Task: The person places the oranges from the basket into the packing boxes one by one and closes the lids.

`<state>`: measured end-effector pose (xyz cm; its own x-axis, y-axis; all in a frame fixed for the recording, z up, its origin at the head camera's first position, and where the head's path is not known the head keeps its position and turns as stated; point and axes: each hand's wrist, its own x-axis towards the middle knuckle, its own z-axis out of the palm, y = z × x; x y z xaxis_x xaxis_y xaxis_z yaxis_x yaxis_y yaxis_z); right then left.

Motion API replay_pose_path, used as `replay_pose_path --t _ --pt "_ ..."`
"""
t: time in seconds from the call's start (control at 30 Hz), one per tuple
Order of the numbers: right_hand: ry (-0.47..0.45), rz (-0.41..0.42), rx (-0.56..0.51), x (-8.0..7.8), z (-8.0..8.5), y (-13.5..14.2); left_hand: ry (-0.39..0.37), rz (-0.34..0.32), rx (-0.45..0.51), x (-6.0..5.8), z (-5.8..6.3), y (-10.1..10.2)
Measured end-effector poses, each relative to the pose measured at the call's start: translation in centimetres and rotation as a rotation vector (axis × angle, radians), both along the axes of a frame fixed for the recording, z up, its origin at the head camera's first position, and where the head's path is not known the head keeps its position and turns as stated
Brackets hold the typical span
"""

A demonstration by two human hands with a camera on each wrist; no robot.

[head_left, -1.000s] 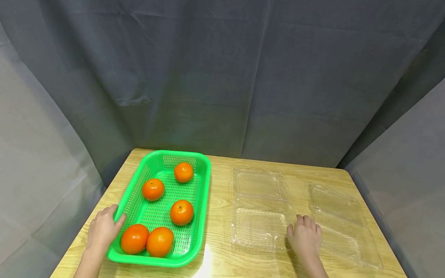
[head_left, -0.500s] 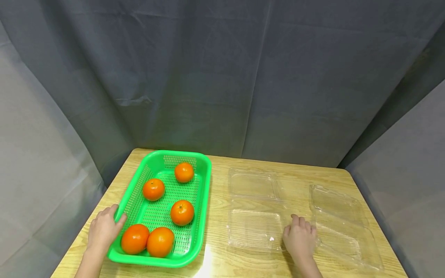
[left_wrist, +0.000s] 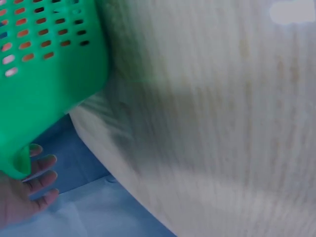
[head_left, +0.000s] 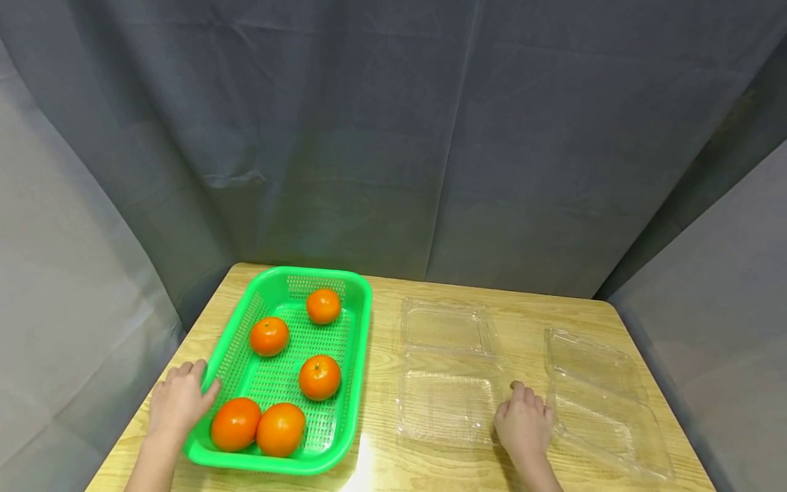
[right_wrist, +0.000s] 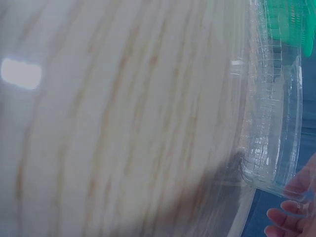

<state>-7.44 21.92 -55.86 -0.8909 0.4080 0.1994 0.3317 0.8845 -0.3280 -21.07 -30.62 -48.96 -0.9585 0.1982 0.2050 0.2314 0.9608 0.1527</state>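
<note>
Cloth [head_left: 80, 273] is hanging in pale grey at far left, turning darker behind the table [head_left: 384, 328], whose top is showing wood grain. Moving right, we are noting one left hand [head_left: 178, 400]; it is gripping the left rim of the green basket [head_left: 364, 342], the thumb lying over the rim. In the left wrist view we are counting four fingertips showing past that rim.

We are finding one basket, standing upright on the table, its walls and floor perforated. Inside it we are counting five oranges [head_left: 320, 377]: two are touching each other in the near left corner, one is sitting farther up on the left, one is lying right of the middle, and one is resting near the far end.

Right of the basket, and apart from it, we are recording two clear containers, both lying unfolded, each showing two halves. The right hand [head_left: 525, 420] is pinching the near right edge of the first clear container [head_left: 447, 403] between thumb and fingers, as the right wrist view is showing. The second clear container [head_left: 596, 400] is lying at an angle beyond that hand; whether the hand is touching it, we are unable to tell.
</note>
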Motion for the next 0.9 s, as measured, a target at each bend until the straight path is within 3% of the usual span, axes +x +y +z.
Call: replay_pose_path --t 0.2,0.3,0.43,0.53,0.67,0.9 --pt "-0.013 0.006 0.003 0.0 0.0 0.0 -0.116 0.067 -0.020 -0.2 2.1 1.4" --pt "-0.030 0.013 -0.001 0.0 0.1 0.0 -0.101 0.045 -0.014 -0.3 3.6 3.2" --pt "-0.066 0.030 0.004 0.0 0.3 0.2 -0.050 -0.050 -0.026 -0.5 5.1 6.1" --pt "-0.097 0.034 0.008 0.0 0.5 0.2 -0.015 -0.149 -0.034 -0.7 5.3 8.1" --pt "-0.101 0.037 0.021 -0.1 0.7 0.3 0.021 -0.300 -0.059 -1.2 4.7 10.5" --pt "-0.086 0.065 0.034 -0.1 0.7 0.9 -0.029 -0.484 -0.096 -1.6 3.3 13.3"
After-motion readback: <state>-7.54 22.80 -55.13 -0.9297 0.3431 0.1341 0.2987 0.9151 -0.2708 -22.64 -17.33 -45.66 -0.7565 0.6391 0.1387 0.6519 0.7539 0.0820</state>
